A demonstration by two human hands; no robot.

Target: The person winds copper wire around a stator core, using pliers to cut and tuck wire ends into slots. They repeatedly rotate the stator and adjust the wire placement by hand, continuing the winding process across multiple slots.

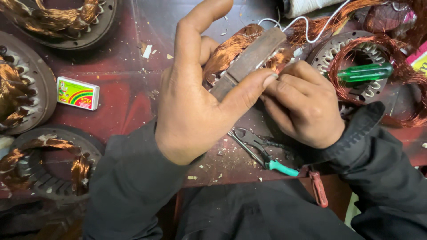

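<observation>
A person's left hand [195, 95] clamps the steel rim of a motor stator [249, 60], thumb across its outer edge and fingers behind, holding the ring tilted on edge between the two hands above a red workbench [129, 93]. The right hand [302, 104] is closed at the ring's near face, fingertips pinched together where a white cord [307, 29] runs in; what they grip is too small to tell.

The stator looks heavy and rigid, a stack of dull grey laminations, best held by that bare outer rim. Its copper windings [229, 46] look softer: glossy thin wire in springy bundles whose coating could scratch, so a grip there seems unwise. The cord looks light and limp.

Just below the hands lie pliers with green handles [267, 155]. Beyond the right hand, a green-handled screwdriver [364, 72] rests across another wound stator [356, 66]. Well to the left of the left hand sits a small colourful box [78, 93], with more stators [22, 89] ringing that side. Pale scraps and shavings [209, 171] litter the bench beneath the wrists.
</observation>
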